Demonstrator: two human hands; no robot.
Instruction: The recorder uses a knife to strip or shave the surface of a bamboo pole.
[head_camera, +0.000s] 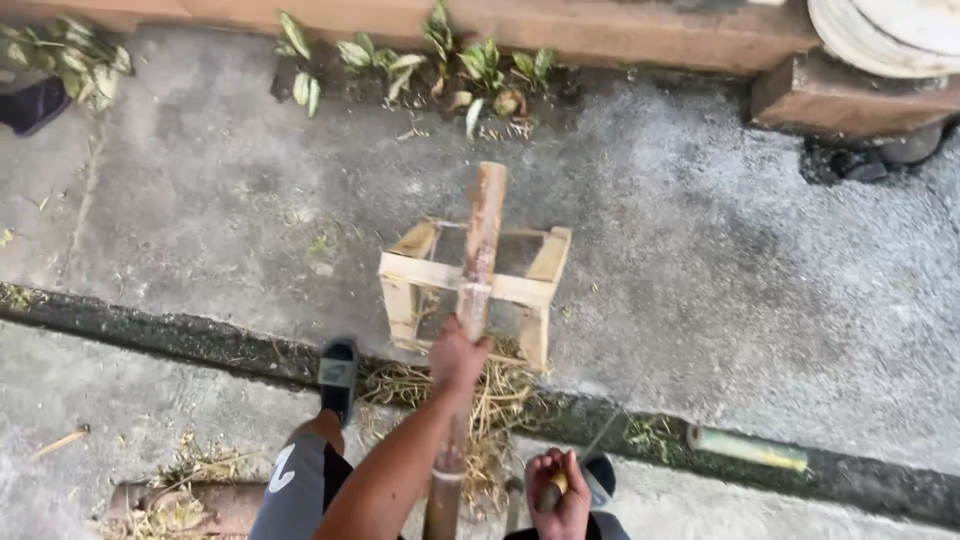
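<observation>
Your left hand (457, 357) grips the long brown bamboo pole (478, 262) across the pale wooden frame stand (412, 270) at centre frame; your right hand (560, 492), bottom centre, clenches a wooden-handled blade (556, 487); next, I judge, a steady, well-aimed cut.

A bamboo pole (479, 262) lies across a wooden frame (470, 283); straw (495, 400) lies before it.

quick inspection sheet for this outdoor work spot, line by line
surface: grey concrete ground with a dark crack running across
job's things: long brown bamboo pole resting on a pale wooden frame stand
clutter: dry straw shavings; short green bamboo offcut
grippers: left hand grips the pole; right hand grips a yellowish tool handle
cables: nothing seen
surroundings: reddish brick ledge, green weeds, black sandal
</observation>
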